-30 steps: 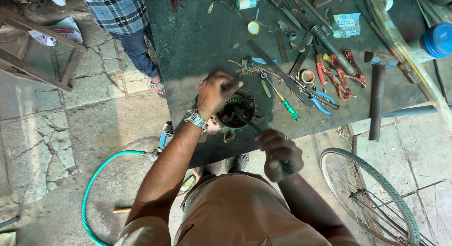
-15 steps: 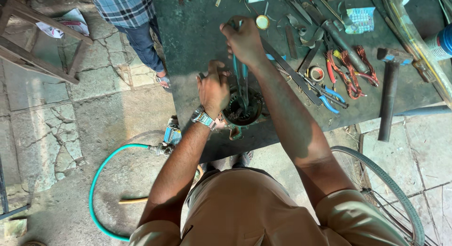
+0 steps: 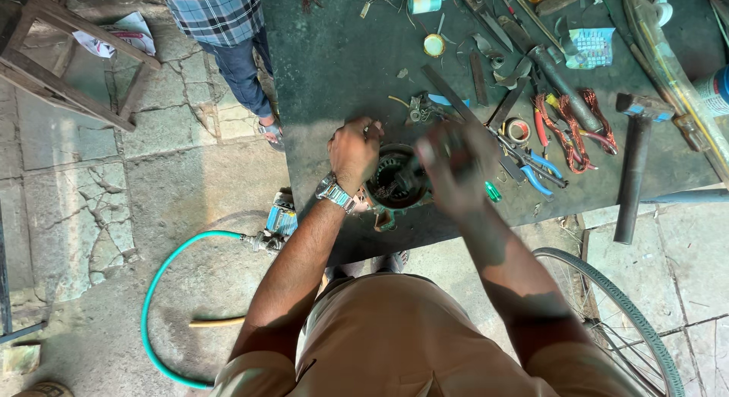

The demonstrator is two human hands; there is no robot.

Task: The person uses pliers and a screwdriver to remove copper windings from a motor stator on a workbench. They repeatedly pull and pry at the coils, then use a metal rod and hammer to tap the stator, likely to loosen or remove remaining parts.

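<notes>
blur: right hand [image 3: 456, 165] is smeared, so can't tell if it's gripping anything or what it holds; it sits over the motor's right side
cut off: other person [image 3: 228, 32] in a plaid shirt, only torso and legs in shot
motor stator [image 3: 395, 186]: round dark housing, coppery windings inside; near the front edge of the dark table [image 3: 334, 70]
left hand [image 3: 353, 150]: fingers curled down on the motor's left rim; watch on the wrist
hands: close together, either side of the motor
containers: none I can make out; loose pliers [image 3: 531, 165] and a hammer [image 3: 632, 165] just lie on the table

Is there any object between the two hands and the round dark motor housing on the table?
Nothing visible does. The left hand rests on the rim of the round dark motor housing, on its left side. The right hand is blurred, directly over the housing's right side, so I cannot tell what its grip holds.
</notes>
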